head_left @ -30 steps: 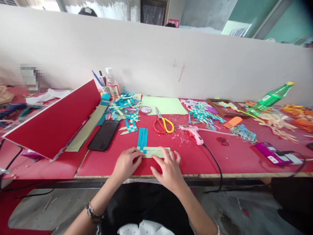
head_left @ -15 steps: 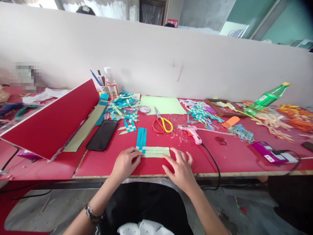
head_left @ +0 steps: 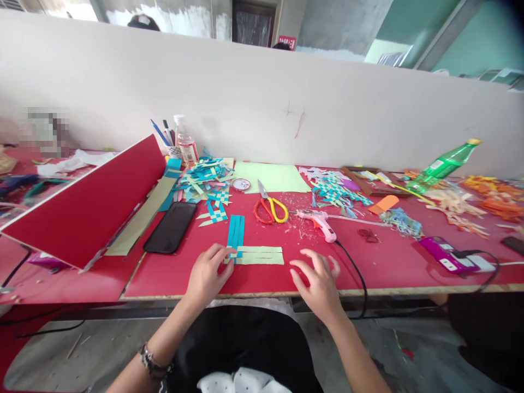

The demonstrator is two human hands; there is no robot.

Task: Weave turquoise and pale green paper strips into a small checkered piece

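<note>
Blue paper strips [head_left: 236,229] and pale green paper strips [head_left: 262,255] lie on the red table in an L shape, interlaced at the corner. My left hand [head_left: 210,273] has thumb and fingertips closed on that woven corner, partly covering it. My right hand [head_left: 319,281] is off the paper, just right of the green strips' free ends, fingers curved and apart with nothing in them. Behind the strips lie scissors [head_left: 279,210] with one red and one yellow handle. A pink glue gun [head_left: 325,224] lies beyond my right hand.
A black phone [head_left: 170,228] and a red upright board [head_left: 102,202] stand to the left. Farther back are a heap of paper scraps [head_left: 207,177], a plastic bottle [head_left: 187,144] and a green sheet [head_left: 272,177]. At right are a green bottle [head_left: 444,166] and a purple power strip [head_left: 446,255].
My right hand has left the free ends of the green strips and moved right. My left hand stays at the woven corner, nearly unmoved.
</note>
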